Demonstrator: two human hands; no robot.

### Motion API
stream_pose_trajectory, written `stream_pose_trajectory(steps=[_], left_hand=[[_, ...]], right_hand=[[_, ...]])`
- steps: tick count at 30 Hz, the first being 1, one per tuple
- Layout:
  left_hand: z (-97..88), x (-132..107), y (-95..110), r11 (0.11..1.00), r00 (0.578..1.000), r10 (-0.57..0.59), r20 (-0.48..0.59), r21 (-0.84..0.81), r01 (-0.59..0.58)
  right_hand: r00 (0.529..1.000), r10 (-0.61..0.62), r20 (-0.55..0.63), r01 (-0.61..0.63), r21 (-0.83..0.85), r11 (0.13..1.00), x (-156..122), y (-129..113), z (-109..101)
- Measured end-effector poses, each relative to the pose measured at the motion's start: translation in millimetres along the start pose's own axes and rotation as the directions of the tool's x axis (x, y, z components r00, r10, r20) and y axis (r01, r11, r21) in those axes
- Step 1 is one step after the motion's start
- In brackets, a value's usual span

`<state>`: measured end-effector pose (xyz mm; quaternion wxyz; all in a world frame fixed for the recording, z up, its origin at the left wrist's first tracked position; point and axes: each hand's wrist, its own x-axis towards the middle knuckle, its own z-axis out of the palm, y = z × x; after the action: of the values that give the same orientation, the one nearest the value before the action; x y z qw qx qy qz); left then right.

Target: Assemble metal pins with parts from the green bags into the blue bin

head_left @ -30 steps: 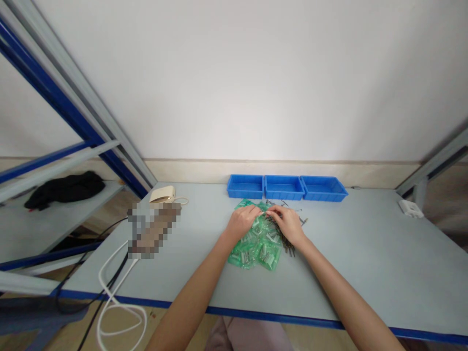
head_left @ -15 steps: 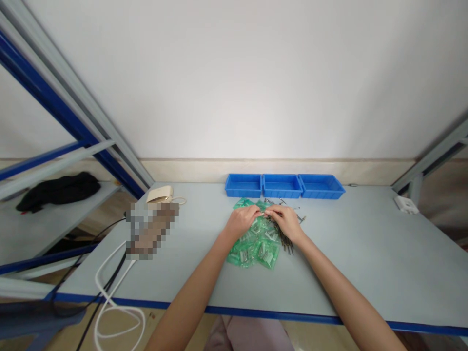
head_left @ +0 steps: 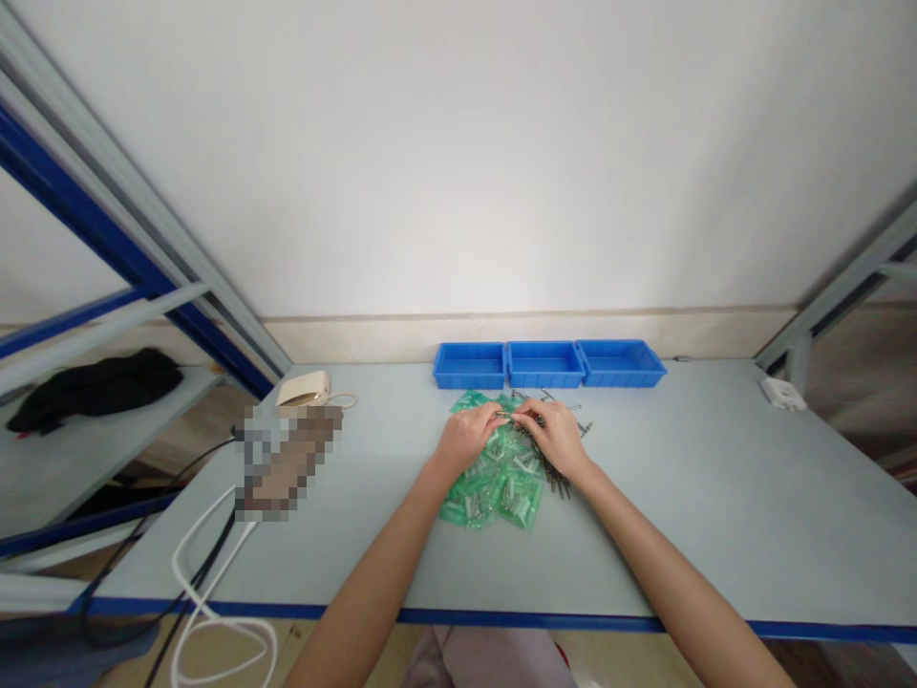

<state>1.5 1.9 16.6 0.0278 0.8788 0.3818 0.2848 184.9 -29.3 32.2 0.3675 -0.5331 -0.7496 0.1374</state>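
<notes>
The surface (head_left: 716, 497) lies open to my right and left of the work. Its blue front edge runs close to my body, and three blue trays (head_left: 544, 364) stand in a row along the far edge by the wall. At the far left corner sit a cream device (head_left: 305, 390) and a white cable (head_left: 207, 592) that drops over the front edge. A small white object (head_left: 778, 393) rests at the far right corner.

My left grip (head_left: 469, 437) and right grip (head_left: 555, 435) meet fingertip to fingertip over the far end of a pile of green bags (head_left: 494, 478), just in front of the middle tray. Both are curled in and pinched on a small piece (head_left: 507, 417) between them. Dark pins (head_left: 557, 473) lie under and just beside my right grip, touching the pile.

The small piece is too tiny to tell whether it is a bag or a pin. My knuckles hide the fingertips, and a blurred patch covers something on the left.
</notes>
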Motion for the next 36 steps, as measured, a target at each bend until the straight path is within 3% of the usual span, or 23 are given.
stream_pose_trajectory(steps=[5, 9, 15, 17, 20, 21, 24, 26, 31, 36], left_hand=[[-1.9, 1, 1, 1.000, 1.000, 0.009, 0.028, -0.029, -0.008], [-3.6, 2, 0, 0.993, 0.995, -0.097, 0.026, -0.067, 0.098], [-6.7, 2, -4, 0.958, 0.975, -0.221, 0.028, -0.178, 0.223], [-7.6, 2, -6, 0.954, 0.972, -0.233, 0.025, -0.189, 0.234], [-8.1, 2, -9, 0.948, 0.968, -0.249, 0.010, -0.204, 0.246], [-8.0, 2, -9, 0.945, 0.968, -0.250, 0.003, -0.215, 0.245], [-7.0, 2, -9, 0.941, 0.971, -0.240, -0.004, -0.248, 0.232], [-6.2, 3, -8, 0.942, 0.973, -0.232, 0.004, -0.250, 0.225], [-6.5, 3, -6, 0.952, 0.977, -0.212, 0.017, -0.220, 0.211], [-8.7, 2, -8, 0.967, 0.980, -0.201, 0.006, -0.159, 0.199]], right_hand=[[0.999, 0.006, 0.032, -0.005, -0.023, 1.000, -3, 0, 2], [0.999, 0.038, 0.027, -0.035, -0.099, 0.994, 8, 5, -3], [0.976, 0.177, -0.129, -0.209, -0.315, 0.926, 61, 34, -41], [0.965, 0.195, -0.175, -0.247, -0.362, 0.899, 67, 44, -57], [0.962, 0.190, -0.194, -0.255, -0.403, 0.879, 51, 58, -77], [0.974, 0.174, -0.144, -0.218, -0.403, 0.889, 41, 63, -81], [0.983, 0.083, 0.165, -0.033, -0.288, 0.957, 6, 81, -86], [0.960, 0.110, 0.257, -0.051, -0.226, 0.973, -12, 93, -84], [0.944, 0.192, 0.267, -0.146, -0.183, 0.972, -27, 110, -78], [0.947, 0.253, 0.199, -0.219, -0.176, 0.960, -20, 99, -89]])
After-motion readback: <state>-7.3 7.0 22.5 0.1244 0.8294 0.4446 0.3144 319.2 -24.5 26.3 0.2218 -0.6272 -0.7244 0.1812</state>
